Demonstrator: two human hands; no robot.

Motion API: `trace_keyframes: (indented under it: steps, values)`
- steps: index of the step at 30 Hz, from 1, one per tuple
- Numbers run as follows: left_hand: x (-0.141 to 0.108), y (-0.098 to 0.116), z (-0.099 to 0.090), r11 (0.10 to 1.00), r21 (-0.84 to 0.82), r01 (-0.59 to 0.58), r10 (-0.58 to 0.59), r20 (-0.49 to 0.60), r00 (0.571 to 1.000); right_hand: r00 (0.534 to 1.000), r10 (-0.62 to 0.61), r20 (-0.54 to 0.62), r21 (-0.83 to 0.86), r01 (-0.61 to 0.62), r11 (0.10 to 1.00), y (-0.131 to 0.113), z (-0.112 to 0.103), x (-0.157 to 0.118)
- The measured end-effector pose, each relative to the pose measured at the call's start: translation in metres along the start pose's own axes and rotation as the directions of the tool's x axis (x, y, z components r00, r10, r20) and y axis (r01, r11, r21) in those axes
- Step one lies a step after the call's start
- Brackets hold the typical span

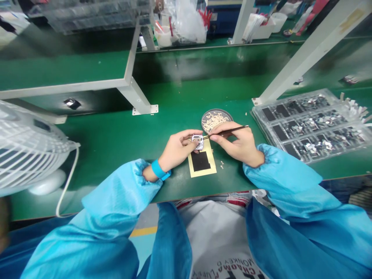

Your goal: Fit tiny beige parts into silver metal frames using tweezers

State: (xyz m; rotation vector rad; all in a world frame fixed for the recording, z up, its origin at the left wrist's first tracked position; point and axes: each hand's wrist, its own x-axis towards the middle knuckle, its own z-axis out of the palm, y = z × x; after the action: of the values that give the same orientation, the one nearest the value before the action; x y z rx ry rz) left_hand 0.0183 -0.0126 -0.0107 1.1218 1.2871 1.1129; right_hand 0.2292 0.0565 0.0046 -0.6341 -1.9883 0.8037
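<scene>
- A small square white case sits in the left hand, above the upper part of a pale yellow sheet.
- The left hand is closed to a pinch, its thumb across the face of the case and the fingers around its edge.
- The right hand pinches a pair of dark tweezers between thumb and fingers; the tips point left and reach the right edge of the case. Whether they grip anything is too small to tell.
- On the sheet, just below the left fingertips, is a black patch.
- A round dish of small beige pieces stands just beyond the hands.
- A few loose pieces lie right of the sheet on the green desk.
- Farther right is a clear plastic tray, its compartments holding black flat parts and small mixed parts.
- A white fan stands at the far left, its cord hanging toward the desk's near edge.
- A blue band circles the left wrist.
</scene>
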Motion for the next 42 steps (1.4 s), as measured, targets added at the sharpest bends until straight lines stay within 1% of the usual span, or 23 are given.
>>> trace_keyframes:
  steps: [4,7,9,11,14,19,24,27,30,31,33,35,37,39,40,42]
  values:
    - [-0.002,0.001,0.002,0.999,0.009,-0.032,0.032,0.034,0.999,0.999,0.038,-0.037,0.073,-0.035,0.997,-0.002,0.001,0.001]
    - [-0.005,0.004,0.005,0.999,-0.035,-0.026,0.029,0.076,0.997,0.998,0.059,-0.032,0.126,-0.055,0.991,-0.003,0.004,0.001]
    - [-0.006,0.006,0.006,0.996,-0.086,-0.013,0.022,0.109,0.994,0.993,0.114,-0.037,0.184,-0.105,0.977,-0.003,0.006,0.000]
    - [-0.008,0.010,0.006,0.992,-0.124,0.003,0.014,0.132,0.991,0.978,0.203,-0.049,0.263,-0.184,0.947,-0.002,0.009,-0.001]
    - [-0.008,0.015,0.006,0.991,-0.136,0.010,0.008,0.132,0.991,0.952,0.303,-0.052,0.372,-0.263,0.890,-0.003,0.012,-0.001]
    - [-0.009,0.021,0.004,0.992,-0.127,-0.004,0.019,0.121,0.992,0.939,0.340,-0.044,0.450,-0.285,0.846,-0.003,0.014,0.001]
    - [-0.008,0.015,0.004,0.991,-0.135,-0.022,0.038,0.117,0.992,0.921,0.389,-0.004,0.524,-0.330,0.785,0.004,0.019,0.002]
    - [-0.008,0.012,0.005,0.988,-0.150,-0.025,0.042,0.114,0.993,0.918,0.397,-0.003,0.521,-0.337,0.784,0.005,0.020,0.002]
    - [-0.007,0.012,0.004,0.991,-0.128,-0.046,0.054,0.060,0.997,0.929,0.362,-0.083,0.492,-0.277,0.825,0.001,0.015,0.003]
    - [-0.007,0.012,0.004,0.992,-0.115,-0.058,0.062,0.030,0.998,0.937,0.328,-0.115,0.463,-0.242,0.853,-0.001,0.013,0.003]
    - [-0.007,0.013,0.003,0.993,-0.084,-0.081,0.078,-0.031,0.996,0.961,0.229,-0.155,0.352,-0.163,0.922,-0.005,0.008,0.003]
    - [-0.007,0.013,0.003,0.994,-0.044,-0.102,0.098,-0.078,0.992,0.982,0.122,-0.145,0.200,-0.091,0.976,-0.007,0.004,0.002]
    - [-0.007,0.013,0.003,0.993,-0.003,-0.119,0.118,-0.101,0.988,0.991,0.053,-0.121,0.088,-0.042,0.995,-0.008,0.002,0.001]
    - [-0.008,0.012,0.003,0.990,0.032,-0.139,0.142,-0.118,0.983,0.994,0.053,-0.101,0.059,-0.047,0.997,-0.008,0.003,0.001]
    - [-0.007,0.012,0.002,0.988,0.046,-0.150,0.155,-0.127,0.980,0.992,0.084,-0.090,0.085,-0.076,0.993,-0.007,0.003,0.001]
    - [-0.006,0.010,0.001,0.984,0.060,-0.167,0.174,-0.149,0.973,0.983,0.179,-0.048,0.208,-0.166,0.964,-0.005,0.003,0.003]
